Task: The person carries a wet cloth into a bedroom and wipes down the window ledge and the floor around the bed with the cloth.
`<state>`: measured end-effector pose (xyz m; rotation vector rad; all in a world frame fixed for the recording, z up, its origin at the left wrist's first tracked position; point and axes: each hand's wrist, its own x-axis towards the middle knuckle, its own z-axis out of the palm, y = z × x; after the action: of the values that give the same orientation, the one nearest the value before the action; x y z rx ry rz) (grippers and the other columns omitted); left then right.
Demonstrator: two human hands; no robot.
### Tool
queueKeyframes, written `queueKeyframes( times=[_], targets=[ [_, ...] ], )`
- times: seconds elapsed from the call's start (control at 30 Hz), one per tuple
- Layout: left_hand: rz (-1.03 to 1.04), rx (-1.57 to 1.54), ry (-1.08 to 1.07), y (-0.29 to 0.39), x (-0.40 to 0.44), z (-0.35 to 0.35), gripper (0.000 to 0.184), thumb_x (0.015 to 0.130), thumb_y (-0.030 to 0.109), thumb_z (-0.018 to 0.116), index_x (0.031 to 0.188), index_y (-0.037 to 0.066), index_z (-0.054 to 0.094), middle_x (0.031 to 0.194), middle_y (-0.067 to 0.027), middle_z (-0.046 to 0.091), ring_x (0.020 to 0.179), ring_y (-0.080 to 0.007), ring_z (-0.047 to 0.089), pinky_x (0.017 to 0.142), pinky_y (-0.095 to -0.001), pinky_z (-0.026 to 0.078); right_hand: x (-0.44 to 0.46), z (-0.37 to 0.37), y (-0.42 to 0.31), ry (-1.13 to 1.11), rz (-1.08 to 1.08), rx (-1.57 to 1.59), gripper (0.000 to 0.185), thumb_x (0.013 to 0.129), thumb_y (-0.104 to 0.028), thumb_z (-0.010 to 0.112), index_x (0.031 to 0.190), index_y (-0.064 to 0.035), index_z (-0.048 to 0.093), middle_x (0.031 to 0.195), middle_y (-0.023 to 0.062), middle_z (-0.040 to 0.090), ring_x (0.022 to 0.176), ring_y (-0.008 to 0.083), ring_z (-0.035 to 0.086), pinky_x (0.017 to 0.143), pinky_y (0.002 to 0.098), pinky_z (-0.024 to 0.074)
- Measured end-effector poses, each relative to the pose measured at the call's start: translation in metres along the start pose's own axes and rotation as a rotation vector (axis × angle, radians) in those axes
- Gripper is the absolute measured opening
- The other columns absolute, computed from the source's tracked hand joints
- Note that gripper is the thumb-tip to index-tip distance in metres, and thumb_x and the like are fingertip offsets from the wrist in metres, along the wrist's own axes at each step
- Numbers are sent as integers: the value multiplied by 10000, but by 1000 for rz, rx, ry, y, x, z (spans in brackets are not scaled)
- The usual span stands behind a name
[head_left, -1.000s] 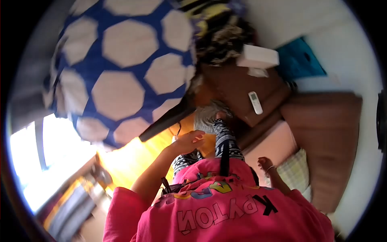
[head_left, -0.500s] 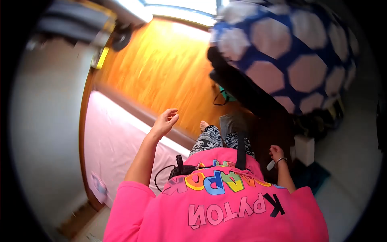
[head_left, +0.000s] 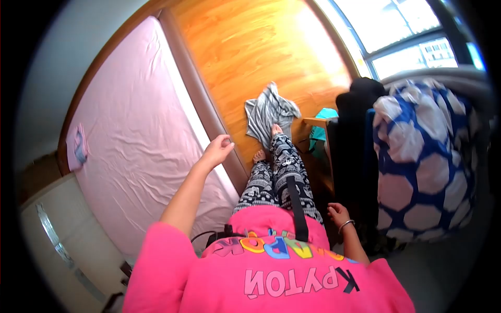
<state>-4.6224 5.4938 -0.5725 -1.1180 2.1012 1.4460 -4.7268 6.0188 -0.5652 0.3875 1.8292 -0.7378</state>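
My left hand [head_left: 218,151] hangs in the air beside the bed's edge, empty, with its fingers loosely bent and the thumb apart. Low on the other side, my right hand [head_left: 338,213] is near my thigh, its fingers loosely curled and nothing visible in them; a bracelet [head_left: 346,225] circles that wrist. A crumpled grey cloth [head_left: 269,112] lies on the wooden floor under or against one bare foot [head_left: 276,129]. The other bare foot [head_left: 259,155] stands close by. Neither hand touches the cloth.
On the left is a bed with a pink sheet [head_left: 135,109] and a small folded cloth [head_left: 79,147]. To the right, a blue-and-white patterned cover [head_left: 417,172] bulges beside dark cloth [head_left: 357,135]. A teal bag [head_left: 321,125] sits near a wooden edge [head_left: 315,121]. The window [head_left: 407,36] is ahead.
My view has turned, bringing more of the bed and window into sight. The grey cloth now shows spread out by my foot. Both hands remain at my sides, the right one's fingers slightly looser.
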Motion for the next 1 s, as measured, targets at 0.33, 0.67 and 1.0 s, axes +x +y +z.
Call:
queueKeyframes(
  times=[0.33, 0.67, 1.0],
  targets=[
    [-111, 412, 271, -58, 71, 104, 728, 825, 261, 669, 1445, 103, 324, 1418, -221, 347, 1267, -362, 420, 1027, -424, 379, 258, 95, -269, -127, -901, -1201, 973, 757, -260, 733, 1514, -229, 122, 1486, 288, 238, 1202, 425, 488, 961, 435, 456],
    [314, 765, 206, -190, 292, 210, 763, 829, 84, 636, 1476, 269, 276, 1525, -145, 205, 1400, -354, 237, 1078, -538, 317, 519, 233, -237, 90, -1120, -1238, 1248, 552, -433, 873, 1502, -343, 68, 1551, 215, 48, 1366, 496, 201, 1058, 540, 357],
    [211, 580, 400, -328, 356, 394, 656, 869, 364, 595, 1454, 362, 298, 1575, -67, 118, 1440, -335, 108, 967, -775, 142, 596, 269, -53, 75, -1123, -1458, 1157, 543, -564, 804, 1498, -332, 195, 1565, 201, 34, 1424, 461, 16, 1021, 731, 174]
  ],
)
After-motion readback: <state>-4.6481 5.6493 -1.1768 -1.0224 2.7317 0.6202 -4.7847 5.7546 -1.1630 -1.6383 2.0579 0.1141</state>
